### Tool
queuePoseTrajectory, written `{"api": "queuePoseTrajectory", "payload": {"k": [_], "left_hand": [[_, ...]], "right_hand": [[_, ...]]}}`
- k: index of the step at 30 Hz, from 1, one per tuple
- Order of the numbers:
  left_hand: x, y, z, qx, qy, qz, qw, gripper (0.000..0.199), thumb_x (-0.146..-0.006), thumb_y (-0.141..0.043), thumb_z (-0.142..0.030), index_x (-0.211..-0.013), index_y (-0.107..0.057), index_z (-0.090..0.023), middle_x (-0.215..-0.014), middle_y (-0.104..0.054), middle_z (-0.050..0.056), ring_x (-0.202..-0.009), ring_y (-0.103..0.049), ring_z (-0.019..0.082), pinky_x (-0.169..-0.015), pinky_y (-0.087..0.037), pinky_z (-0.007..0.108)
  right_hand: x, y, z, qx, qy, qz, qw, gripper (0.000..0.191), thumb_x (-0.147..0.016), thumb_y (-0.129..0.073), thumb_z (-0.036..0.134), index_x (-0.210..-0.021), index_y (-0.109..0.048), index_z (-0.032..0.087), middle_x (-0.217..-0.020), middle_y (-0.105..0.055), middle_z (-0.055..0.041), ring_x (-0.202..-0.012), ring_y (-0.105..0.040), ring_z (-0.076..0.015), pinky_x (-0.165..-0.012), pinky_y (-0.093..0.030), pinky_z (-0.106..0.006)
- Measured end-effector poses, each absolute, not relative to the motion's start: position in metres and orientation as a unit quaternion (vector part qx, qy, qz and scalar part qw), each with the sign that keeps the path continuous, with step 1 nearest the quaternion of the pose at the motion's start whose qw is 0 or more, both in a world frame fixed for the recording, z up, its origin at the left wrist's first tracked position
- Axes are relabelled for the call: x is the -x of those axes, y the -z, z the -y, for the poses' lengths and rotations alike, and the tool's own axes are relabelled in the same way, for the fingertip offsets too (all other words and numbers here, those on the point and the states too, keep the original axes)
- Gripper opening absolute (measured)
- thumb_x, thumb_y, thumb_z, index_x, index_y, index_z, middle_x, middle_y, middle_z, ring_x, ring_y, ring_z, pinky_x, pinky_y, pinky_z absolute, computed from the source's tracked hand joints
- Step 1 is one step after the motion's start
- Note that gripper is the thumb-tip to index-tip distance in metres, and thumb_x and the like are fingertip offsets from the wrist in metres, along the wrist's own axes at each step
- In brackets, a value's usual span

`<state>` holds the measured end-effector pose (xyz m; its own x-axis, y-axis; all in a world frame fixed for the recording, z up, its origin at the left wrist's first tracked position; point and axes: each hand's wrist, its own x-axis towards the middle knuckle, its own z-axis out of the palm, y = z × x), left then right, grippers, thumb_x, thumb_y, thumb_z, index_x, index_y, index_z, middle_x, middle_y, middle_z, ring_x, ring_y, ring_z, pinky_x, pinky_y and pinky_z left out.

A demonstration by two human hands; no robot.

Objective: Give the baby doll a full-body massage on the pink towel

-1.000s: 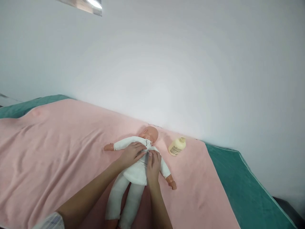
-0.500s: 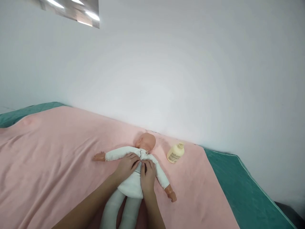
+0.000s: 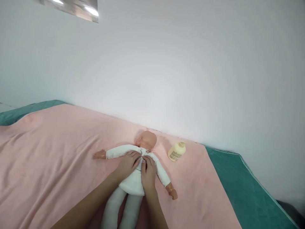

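Note:
A baby doll (image 3: 132, 186) with a smooth plastic head, white cloth body and brown plastic hands lies stretched out, head away from me. No face shows on its head. My left hand (image 3: 128, 163) is on the left side of its upper torso, fingers bent inward and thumb close to them. On the right side, my right hand (image 3: 148, 170) mirrors it. Both sets of fingertips meet near the middle seam, where they appear to pinch the cloth body. A dark thread shows just above them. What lies directly under my fingers is hidden.
A pale yellow bottle (image 3: 176, 151) with a printed label stands to the right of the doll's head. Pink cloth (image 3: 66, 143) spreads beneath, over a green cover (image 3: 247, 184). Behind the bed rises a white wall (image 3: 166, 70), with a reflective panel (image 3: 78, 9) at upper left.
Both hands have shifted slightly up the torso toward the doll's neck, the right a little more visibly. The whole view has tilted a little; doll and bottle stay in place.

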<state>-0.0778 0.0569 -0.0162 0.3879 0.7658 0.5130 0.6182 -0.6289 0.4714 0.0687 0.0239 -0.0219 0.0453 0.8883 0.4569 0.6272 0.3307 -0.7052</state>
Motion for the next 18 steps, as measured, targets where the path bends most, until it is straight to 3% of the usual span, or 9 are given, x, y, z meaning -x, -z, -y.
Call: {"api": "queuePoseTrajectory", "payload": {"k": [8, 18], "left_hand": [[0.0767, 0.0213, -0.0525, -0.807, -0.388, -0.437, 0.079, 0.035, -0.094, -0.042, -0.026, -0.126, -0.05, -0.017, -0.128, -0.057, 0.01, -0.119, -0.05, 0.024, -0.1, -0.041, 0.044], [0.0752, 0.0222, -0.0569, -0.797, -0.387, -0.448, 0.119, 0.03, -0.094, -0.043, -0.027, -0.119, -0.055, -0.015, -0.116, -0.063, 0.012, -0.111, -0.056, 0.025, -0.097, -0.044, 0.047]], "right_hand": [[-0.0715, 0.0301, -0.0241, 0.553, -0.127, 0.698, 0.436, 0.042, -0.098, -0.031, 0.03, -0.131, -0.052, 0.017, -0.135, -0.052, -0.0087, -0.128, -0.041, -0.0219, -0.109, -0.032, -0.045], [-0.0692, 0.0264, -0.0272, 0.556, -0.131, 0.698, 0.431, 0.041, -0.098, -0.033, 0.035, -0.125, -0.058, 0.016, -0.128, -0.058, -0.0108, -0.123, -0.047, -0.0241, -0.105, -0.036, -0.048]]}}
